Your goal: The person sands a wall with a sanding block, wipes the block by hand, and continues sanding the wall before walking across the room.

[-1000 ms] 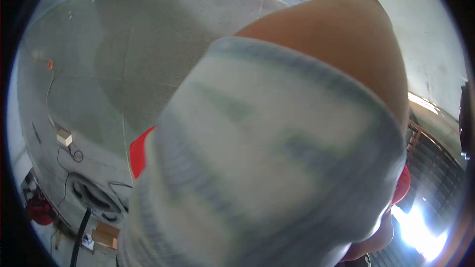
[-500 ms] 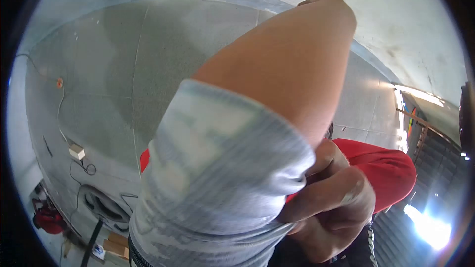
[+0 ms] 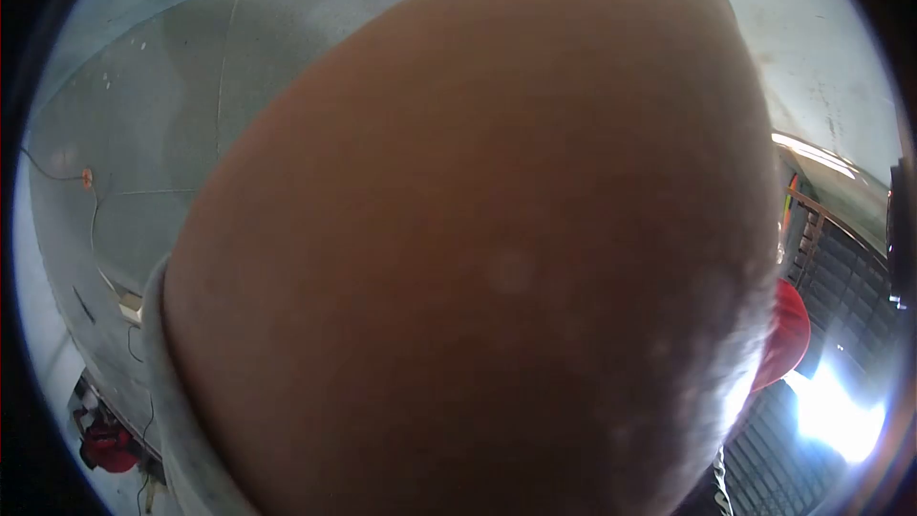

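Head view: a bare arm [image 3: 478, 258] fills the frame, its length running from the grey sleeve edge [image 3: 167, 401] at lower left toward upper right. Neither hand shows, so their grip cannot be told. A red cloth [image 3: 789, 334] peeks out at the right edge, mostly hidden, so its direction is unclear. A grey wall [image 3: 143, 134] stands behind.

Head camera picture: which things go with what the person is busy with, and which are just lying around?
Part of the work:
- bare arm, filling most of the view
- grey sleeve edge
- red cloth, peeking out behind the arm

Just lying about:
- cable on the wall
- small box
- red bundle, low left
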`<state>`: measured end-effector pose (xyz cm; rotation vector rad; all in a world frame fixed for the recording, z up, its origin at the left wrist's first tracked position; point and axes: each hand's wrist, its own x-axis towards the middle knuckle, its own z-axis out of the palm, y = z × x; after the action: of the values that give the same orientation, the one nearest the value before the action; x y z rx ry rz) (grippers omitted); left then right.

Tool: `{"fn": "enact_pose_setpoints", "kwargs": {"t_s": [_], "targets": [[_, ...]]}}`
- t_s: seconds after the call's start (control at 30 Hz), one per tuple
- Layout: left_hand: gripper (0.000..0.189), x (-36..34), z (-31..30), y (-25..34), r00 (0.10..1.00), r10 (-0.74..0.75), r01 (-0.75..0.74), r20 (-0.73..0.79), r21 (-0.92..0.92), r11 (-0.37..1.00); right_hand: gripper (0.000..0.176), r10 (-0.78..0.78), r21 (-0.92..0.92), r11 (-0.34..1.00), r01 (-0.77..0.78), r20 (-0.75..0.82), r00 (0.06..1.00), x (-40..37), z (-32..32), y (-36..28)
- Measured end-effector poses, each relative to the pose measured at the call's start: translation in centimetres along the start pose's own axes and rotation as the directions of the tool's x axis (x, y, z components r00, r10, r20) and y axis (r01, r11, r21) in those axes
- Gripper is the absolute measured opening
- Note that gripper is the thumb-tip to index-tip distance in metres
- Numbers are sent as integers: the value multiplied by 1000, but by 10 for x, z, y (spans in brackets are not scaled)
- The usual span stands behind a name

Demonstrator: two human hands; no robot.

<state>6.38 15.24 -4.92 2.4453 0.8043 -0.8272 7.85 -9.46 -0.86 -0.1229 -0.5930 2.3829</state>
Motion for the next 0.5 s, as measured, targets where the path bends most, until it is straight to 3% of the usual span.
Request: {"fn": "enact_pose_setpoints", "kwargs": {"t_s": [0.5], "targets": [[33, -2, -19, 11, 997, 53, -56, -53, -52, 997, 9, -124, -169, 979, 114, -47, 991, -8, 1, -8]]}}
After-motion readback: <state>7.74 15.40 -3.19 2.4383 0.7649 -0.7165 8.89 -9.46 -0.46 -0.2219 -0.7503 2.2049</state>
